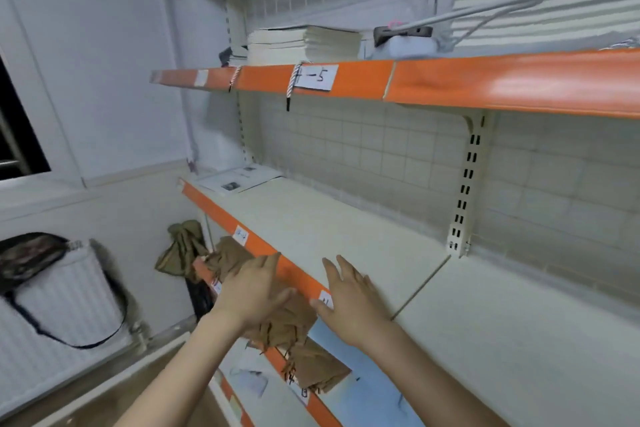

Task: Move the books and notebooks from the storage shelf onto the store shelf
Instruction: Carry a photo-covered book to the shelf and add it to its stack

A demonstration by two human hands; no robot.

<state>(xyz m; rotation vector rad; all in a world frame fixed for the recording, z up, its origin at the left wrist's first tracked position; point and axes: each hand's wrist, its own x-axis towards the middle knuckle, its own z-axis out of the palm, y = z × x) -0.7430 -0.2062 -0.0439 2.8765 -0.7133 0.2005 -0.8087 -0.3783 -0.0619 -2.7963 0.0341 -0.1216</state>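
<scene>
A stack of pale books lies on the top shelf, which has an orange front edge and a label reading "-5". On the middle shelf, at its far left end, lies a flat white book or booklet. My left hand and my right hand are both raised with fingers straight, holding nothing. They hover at the orange front edge of the middle shelf, the right one over a white label.
Brown cloth bags lie on the lower shelf under my hands, and another hangs at the left. A grey power strip with cables sits on the top shelf. A dark bag rests on the white radiator at left.
</scene>
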